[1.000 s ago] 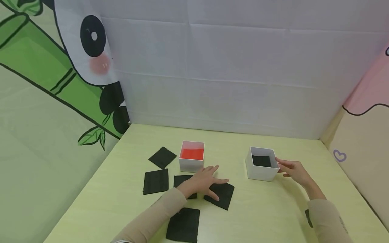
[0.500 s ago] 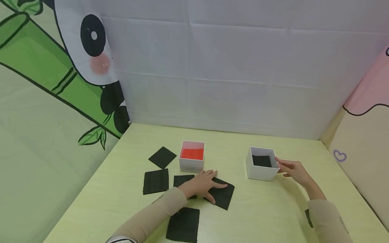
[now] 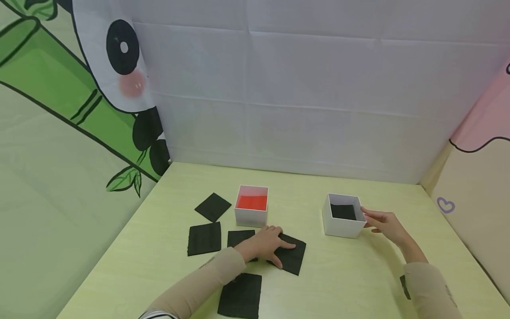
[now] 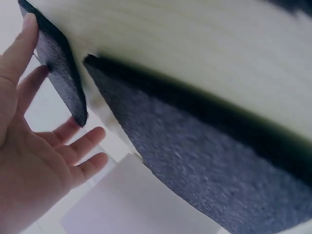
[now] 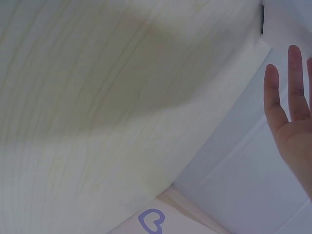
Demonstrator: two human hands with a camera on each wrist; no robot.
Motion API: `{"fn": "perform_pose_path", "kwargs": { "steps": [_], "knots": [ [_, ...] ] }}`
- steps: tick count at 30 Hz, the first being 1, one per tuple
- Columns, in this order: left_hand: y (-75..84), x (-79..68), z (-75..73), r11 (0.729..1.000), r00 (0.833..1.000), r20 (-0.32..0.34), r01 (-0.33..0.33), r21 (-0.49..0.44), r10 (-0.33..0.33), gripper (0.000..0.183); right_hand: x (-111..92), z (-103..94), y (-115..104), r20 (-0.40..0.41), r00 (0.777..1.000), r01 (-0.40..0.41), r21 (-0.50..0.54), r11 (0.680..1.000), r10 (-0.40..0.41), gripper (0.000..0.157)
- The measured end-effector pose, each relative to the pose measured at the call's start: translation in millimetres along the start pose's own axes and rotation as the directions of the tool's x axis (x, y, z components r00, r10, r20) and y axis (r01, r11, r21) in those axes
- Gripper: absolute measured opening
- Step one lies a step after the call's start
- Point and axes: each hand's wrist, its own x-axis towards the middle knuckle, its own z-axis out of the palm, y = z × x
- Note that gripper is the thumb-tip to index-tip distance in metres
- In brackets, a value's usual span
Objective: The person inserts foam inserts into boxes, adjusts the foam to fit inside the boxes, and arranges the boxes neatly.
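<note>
My left hand (image 3: 264,243) lies spread over a black fabric square (image 3: 292,254), thumb and index finger touching its top. In the left wrist view, those fingertips meet the dark square (image 4: 61,68) near its edge while the other fingers extend past it. A second black square (image 3: 239,237) is partly covered by the left hand and wrist. My right hand (image 3: 386,226) touches the right wall of a white box (image 3: 342,227) with its fingertips. Inside that box a black square (image 3: 343,212) shows. The right wrist view has the right hand (image 5: 295,126) with straight fingers below the box.
A white box (image 3: 251,218) with a red piece (image 3: 252,202) inside stands beyond my left hand. Black squares lie left at the back (image 3: 213,207), left middle (image 3: 204,238) and front (image 3: 240,295). A dark piece (image 3: 404,287) sticks out beside the right sleeve. A white cloth backs the table.
My left hand has lowered and drawn slightly back, its thumb and index finger coming closer together on the black square. That square has shifted slightly left. My right hand stays at the box.
</note>
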Motion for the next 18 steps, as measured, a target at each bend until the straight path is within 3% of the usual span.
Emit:
{"fn": "perform_pose_path", "kwargs": {
  "steps": [8, 15, 18],
  "knots": [
    [6.9, 2.8, 1.0, 0.987, 0.997, -0.045, 0.06, -0.152, -0.067, 0.066, 0.0, 0.1, 1.4, -0.006, 1.0, 0.02, 0.0, 1.0, -0.02, 0.045],
    [10.2, 1.2, -4.5, 0.931, 0.991, -0.049, 0.099, -0.352, -0.124, 0.06, 0.3, 0.7, 1.1, -0.012, 1.0, 0.01, 0.011, 1.0, -0.01, 0.045],
    [10.0, 0.9, -7.8, 0.914, 0.989, -0.053, 0.104, -0.392, -0.135, 0.059, -0.4, 0.4, 0.9, -0.011, 1.0, 0.01, 0.011, 1.0, -0.01, 0.045]
  ]
}}
